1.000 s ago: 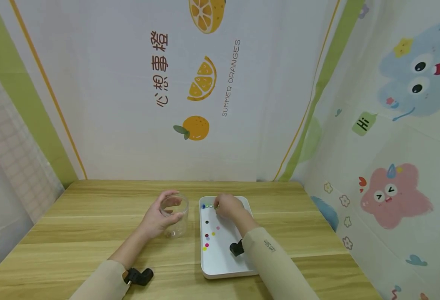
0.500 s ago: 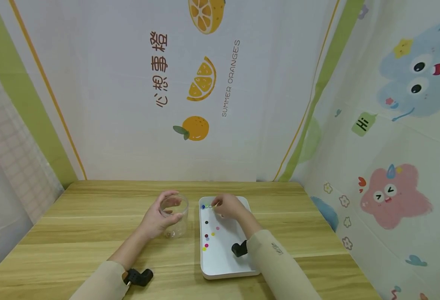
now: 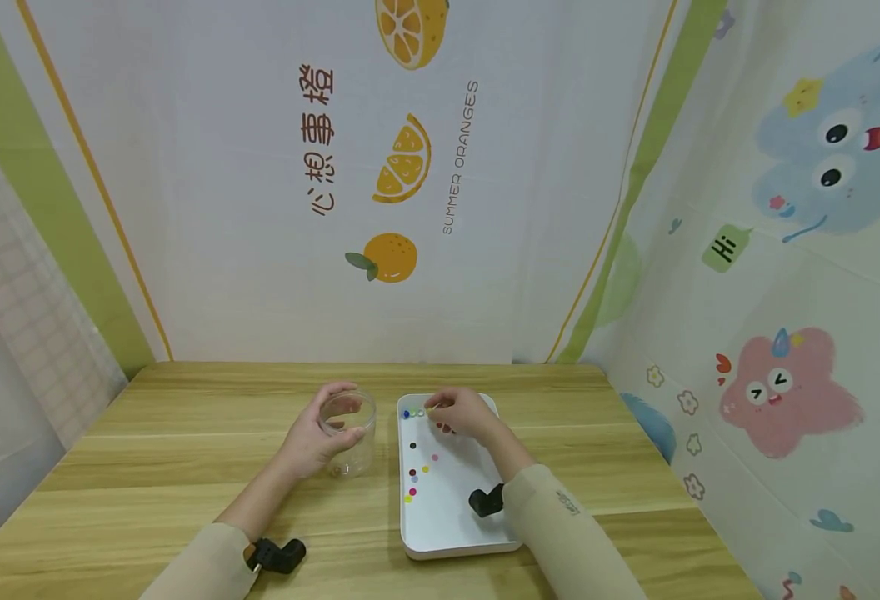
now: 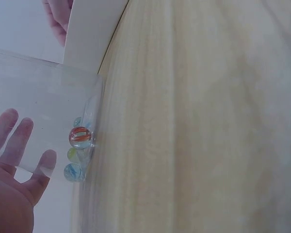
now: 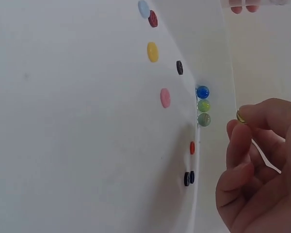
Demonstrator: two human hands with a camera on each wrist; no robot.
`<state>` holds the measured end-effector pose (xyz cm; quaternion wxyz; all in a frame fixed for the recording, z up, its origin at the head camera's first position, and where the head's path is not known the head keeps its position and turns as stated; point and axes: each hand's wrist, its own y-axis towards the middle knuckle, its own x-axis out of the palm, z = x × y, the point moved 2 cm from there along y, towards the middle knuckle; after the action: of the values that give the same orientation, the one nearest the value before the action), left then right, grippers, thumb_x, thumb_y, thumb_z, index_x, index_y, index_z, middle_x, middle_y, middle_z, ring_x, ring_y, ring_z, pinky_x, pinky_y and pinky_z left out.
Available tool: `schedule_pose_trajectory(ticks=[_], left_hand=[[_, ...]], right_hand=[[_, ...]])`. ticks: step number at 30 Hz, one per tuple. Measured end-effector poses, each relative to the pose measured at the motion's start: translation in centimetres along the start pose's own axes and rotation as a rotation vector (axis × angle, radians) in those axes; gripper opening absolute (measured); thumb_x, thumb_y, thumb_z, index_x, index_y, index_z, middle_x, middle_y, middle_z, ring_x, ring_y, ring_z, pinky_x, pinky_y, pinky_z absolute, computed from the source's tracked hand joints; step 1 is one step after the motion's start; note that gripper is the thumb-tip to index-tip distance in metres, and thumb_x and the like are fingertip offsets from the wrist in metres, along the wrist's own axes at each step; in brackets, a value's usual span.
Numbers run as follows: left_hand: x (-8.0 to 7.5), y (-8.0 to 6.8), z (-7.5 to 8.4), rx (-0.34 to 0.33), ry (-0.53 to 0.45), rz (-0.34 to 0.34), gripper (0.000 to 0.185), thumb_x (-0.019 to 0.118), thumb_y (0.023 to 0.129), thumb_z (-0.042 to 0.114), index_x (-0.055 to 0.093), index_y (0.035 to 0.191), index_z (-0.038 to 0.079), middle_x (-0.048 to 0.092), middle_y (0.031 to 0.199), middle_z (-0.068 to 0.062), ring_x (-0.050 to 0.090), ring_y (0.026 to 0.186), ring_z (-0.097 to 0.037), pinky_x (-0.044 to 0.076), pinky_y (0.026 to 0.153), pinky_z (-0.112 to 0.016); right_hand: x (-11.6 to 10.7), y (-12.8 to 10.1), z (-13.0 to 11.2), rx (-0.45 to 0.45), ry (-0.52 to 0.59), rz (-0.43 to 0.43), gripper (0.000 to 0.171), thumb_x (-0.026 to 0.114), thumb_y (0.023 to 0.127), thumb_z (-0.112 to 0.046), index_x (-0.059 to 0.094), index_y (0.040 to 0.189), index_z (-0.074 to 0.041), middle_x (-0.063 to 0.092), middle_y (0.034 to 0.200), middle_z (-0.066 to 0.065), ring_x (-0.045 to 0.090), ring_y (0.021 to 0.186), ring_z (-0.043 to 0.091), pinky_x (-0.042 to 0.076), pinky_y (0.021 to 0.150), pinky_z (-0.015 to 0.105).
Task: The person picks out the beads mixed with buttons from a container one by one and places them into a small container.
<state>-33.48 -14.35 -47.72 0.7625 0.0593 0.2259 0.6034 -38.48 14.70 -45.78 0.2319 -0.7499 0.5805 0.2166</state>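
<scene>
My left hand (image 3: 329,427) grips a clear plastic jar (image 3: 359,448) that stands on the wooden table, left of a white tray (image 3: 449,518). In the left wrist view the jar (image 4: 43,107) holds three glass marbles (image 4: 79,137), and my fingers (image 4: 18,141) show through its wall. My right hand (image 3: 436,411) hovers over the tray's far left corner and pinches a small yellow-green marble (image 5: 241,116). Three more marbles (image 5: 203,105), blue, green and grey-green, lie in a row against the tray wall just below it.
Several flat coloured buttons (image 5: 165,97) are scattered on the tray floor (image 5: 77,126). The wooden table (image 3: 185,433) is enclosed by printed cloth walls at the back and on both sides. Black camera mounts sit on both wrists (image 3: 278,554).
My right hand has risen slightly from the row of marbles with one pinched in its fingertips, and its forearm has shifted right. The left hand and jar have stayed put.
</scene>
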Motion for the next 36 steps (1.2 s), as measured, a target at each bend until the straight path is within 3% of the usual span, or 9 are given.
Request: schedule_pose_trajectory(ticks=[7, 13, 22, 28, 36], left_hand=[[-0.1, 0.0, -0.1, -0.004, 0.005, 0.002, 0.066, 0.082, 0.097, 0.008, 0.048, 0.154, 0.009, 0.064, 0.142, -0.034, 0.062, 0.133, -0.046, 0.050, 0.108, -0.062], [0.0, 0.0, 0.0, -0.004, 0.000, -0.002, 0.066, 0.081, 0.097, 0.007, 0.048, 0.153, 0.008, 0.063, 0.141, -0.035, 0.062, 0.133, -0.047, 0.049, 0.108, -0.062], [-0.1, -0.1, 0.1, -0.013, 0.014, 0.000, 0.067, 0.081, 0.097, 0.009, 0.047, 0.154, 0.006, 0.064, 0.142, -0.033, 0.062, 0.133, -0.044, 0.050, 0.108, -0.060], [-0.1, -0.1, 0.1, -0.007, 0.013, 0.006, 0.066, 0.082, 0.097, 0.009, 0.048, 0.154, 0.008, 0.065, 0.141, -0.033, 0.062, 0.133, -0.043, 0.050, 0.108, -0.060], [-0.1, 0.0, 0.1, -0.012, 0.005, -0.004, 0.067, 0.082, 0.097, 0.009, 0.048, 0.154, 0.008, 0.064, 0.142, -0.033, 0.062, 0.134, -0.046, 0.049, 0.109, -0.061]], right_hand=[[-0.4, 0.0, -0.1, 0.006, 0.066, 0.024, 0.018, 0.076, 0.102, -0.020, 0.079, 0.119, -0.015, 0.075, 0.100, 0.005, 0.067, 0.080, 0.020, 0.056, 0.071, 0.035], [-0.7, -0.1, 0.1, -0.036, 0.140, 0.030, 0.022, 0.075, 0.103, -0.019, 0.078, 0.123, -0.011, 0.078, 0.111, 0.015, 0.068, 0.080, 0.019, 0.058, 0.074, 0.037], [-1.0, -0.6, -0.2, -0.063, 0.228, 0.015, 0.027, 0.073, 0.104, -0.021, 0.076, 0.127, -0.007, 0.075, 0.117, 0.024, 0.063, 0.076, 0.016, 0.052, 0.069, 0.030], [-1.1, -0.9, -0.8, -0.096, 0.315, -0.003, 0.037, 0.072, 0.105, -0.022, 0.072, 0.136, -0.002, 0.072, 0.120, 0.023, 0.061, 0.079, 0.015, 0.050, 0.070, 0.028], [-1.2, -1.2, -1.2, -0.118, 0.437, -0.006, 0.032, 0.073, 0.103, -0.019, 0.073, 0.133, -0.006, 0.070, 0.112, 0.013, 0.060, 0.078, 0.016, 0.050, 0.069, 0.027]])
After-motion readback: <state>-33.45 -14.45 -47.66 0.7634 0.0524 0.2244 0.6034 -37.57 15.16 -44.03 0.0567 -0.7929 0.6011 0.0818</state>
